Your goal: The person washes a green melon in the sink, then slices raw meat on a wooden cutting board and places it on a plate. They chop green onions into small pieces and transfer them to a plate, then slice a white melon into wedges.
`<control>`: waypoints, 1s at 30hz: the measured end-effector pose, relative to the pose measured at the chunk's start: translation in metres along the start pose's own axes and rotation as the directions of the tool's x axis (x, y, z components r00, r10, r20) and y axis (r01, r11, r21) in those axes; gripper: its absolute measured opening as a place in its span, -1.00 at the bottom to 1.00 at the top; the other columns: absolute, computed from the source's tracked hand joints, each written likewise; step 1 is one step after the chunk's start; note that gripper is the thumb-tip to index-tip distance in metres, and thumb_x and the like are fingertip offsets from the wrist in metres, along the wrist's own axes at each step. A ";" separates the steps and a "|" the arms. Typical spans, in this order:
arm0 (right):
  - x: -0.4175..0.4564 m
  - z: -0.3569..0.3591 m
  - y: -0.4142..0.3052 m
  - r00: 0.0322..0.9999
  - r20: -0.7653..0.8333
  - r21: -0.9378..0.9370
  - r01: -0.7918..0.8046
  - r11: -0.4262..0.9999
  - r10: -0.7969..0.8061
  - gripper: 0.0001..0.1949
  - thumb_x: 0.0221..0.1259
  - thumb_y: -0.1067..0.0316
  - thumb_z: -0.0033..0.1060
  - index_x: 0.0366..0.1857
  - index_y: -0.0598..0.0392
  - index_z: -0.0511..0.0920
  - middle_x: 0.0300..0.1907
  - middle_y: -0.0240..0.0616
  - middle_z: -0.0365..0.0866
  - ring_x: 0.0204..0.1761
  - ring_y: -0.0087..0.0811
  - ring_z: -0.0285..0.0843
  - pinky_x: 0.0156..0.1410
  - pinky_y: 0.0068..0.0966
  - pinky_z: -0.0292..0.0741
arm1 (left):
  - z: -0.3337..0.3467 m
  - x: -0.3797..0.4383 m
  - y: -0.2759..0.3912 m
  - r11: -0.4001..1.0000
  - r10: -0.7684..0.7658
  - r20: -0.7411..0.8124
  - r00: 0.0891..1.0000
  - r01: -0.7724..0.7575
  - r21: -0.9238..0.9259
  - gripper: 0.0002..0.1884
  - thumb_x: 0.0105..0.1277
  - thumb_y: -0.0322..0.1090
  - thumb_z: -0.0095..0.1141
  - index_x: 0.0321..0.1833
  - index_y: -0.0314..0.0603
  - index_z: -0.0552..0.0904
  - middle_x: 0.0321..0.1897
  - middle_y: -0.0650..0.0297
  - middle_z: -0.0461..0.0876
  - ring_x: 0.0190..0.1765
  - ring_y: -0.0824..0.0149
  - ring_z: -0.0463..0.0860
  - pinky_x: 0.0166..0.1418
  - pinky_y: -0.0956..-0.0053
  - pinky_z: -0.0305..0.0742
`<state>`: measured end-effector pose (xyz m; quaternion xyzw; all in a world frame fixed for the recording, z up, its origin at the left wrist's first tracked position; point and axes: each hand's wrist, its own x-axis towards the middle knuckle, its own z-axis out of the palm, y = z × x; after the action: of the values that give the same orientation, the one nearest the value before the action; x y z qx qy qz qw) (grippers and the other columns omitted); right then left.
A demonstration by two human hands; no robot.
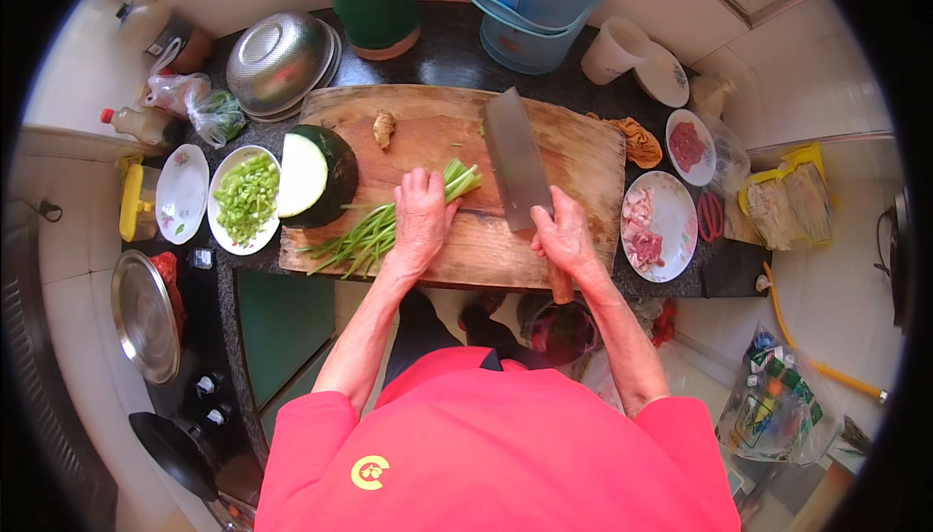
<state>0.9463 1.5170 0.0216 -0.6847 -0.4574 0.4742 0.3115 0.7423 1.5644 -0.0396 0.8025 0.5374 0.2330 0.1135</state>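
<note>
A bundle of green stalks (372, 233) lies across the wooden cutting board (452, 138), pressed under my left hand (423, 218), its trimmed ends pointing up and right. My right hand (565, 233) grips the cleaver (514, 153) near the blade's heel, the wooden handle running down past my palm. The broad blade is just right of the stalk ends, apart from them. A piece of ginger root (383, 129) rests near the board's back. At the board's left edge sits a cut dark-green gourd (332, 175), its pale face turned left. Small green bits lie near the blade.
Left of the board stand a bowl of chopped greens (248, 200) and a white dish (181, 193). A plate with cut meat (660, 226) and a smaller meat dish (689, 147) are at the right. Behind are metal basins (280, 62), a green thermos (372, 0) and a blue bucket (539, 14).
</note>
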 end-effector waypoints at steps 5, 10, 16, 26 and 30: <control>-0.006 -0.032 0.007 0.996 -0.063 -0.048 -0.070 0.996 0.067 -0.78 0.27 0.39 -0.08 -0.11 0.29 0.42 -0.58 -0.26 0.50 -0.69 -0.53 0.48 -0.62 -0.56 0.43 | 0.020 0.015 0.027 0.991 0.109 -0.011 0.994 -0.109 -0.077 -0.59 -0.06 -0.32 0.36 -0.17 -0.29 0.49 -0.19 0.04 0.41 -0.07 -0.01 0.41 -0.02 0.17 0.34; -0.016 -0.049 0.011 0.989 -0.146 -0.072 0.000 0.997 -0.010 -0.83 0.25 0.38 -0.07 -0.22 0.29 0.43 -0.58 -0.24 0.50 -0.70 -0.52 0.47 -0.61 -0.52 0.41 | 0.036 0.025 0.052 0.981 0.165 0.065 0.984 -0.157 -0.112 -0.51 -0.07 -0.27 0.38 -0.10 -0.31 0.49 -0.14 0.05 0.39 -0.05 0.01 0.40 -0.02 0.19 0.34; -0.041 -0.059 -0.016 0.992 -0.122 -0.232 -0.009 0.973 -0.020 -0.86 0.22 0.41 -0.05 -0.25 0.26 0.43 -0.57 0.02 0.51 -0.59 -0.12 0.56 -0.44 -0.26 0.44 | 0.025 0.023 0.062 0.987 0.123 0.055 0.991 -0.117 -0.106 -0.31 -0.05 -0.15 0.38 0.13 -0.36 0.42 -0.05 0.05 0.43 0.00 0.03 0.41 0.04 0.19 0.33; -0.046 -0.039 0.000 0.963 -0.103 -0.502 0.167 0.849 -0.250 -0.88 0.15 0.47 0.00 -0.26 0.21 0.39 -0.41 0.15 0.52 -0.27 0.22 0.48 -0.17 -0.01 0.40 | 0.029 0.015 0.058 0.985 0.175 0.056 0.983 -0.174 -0.021 -0.18 -0.09 -0.08 0.40 0.20 -0.42 0.36 -0.05 0.05 0.44 0.03 0.09 0.42 0.11 0.22 0.30; -0.044 -0.037 0.006 0.976 -0.117 -0.384 0.124 0.915 -0.182 -0.86 0.16 0.45 0.00 -0.23 0.21 0.42 -0.40 0.16 0.53 -0.25 0.22 0.49 -0.16 -0.03 0.40 | 0.031 0.016 0.054 0.982 0.190 0.047 0.981 -0.190 -0.008 -0.18 -0.10 -0.09 0.40 0.20 -0.41 0.36 -0.05 0.06 0.43 0.03 0.09 0.41 0.10 0.23 0.30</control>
<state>0.9774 1.4749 0.0459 -0.7273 -0.5670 0.2993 0.2449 0.8062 1.5599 -0.0388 0.8554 0.4550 0.2243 0.1047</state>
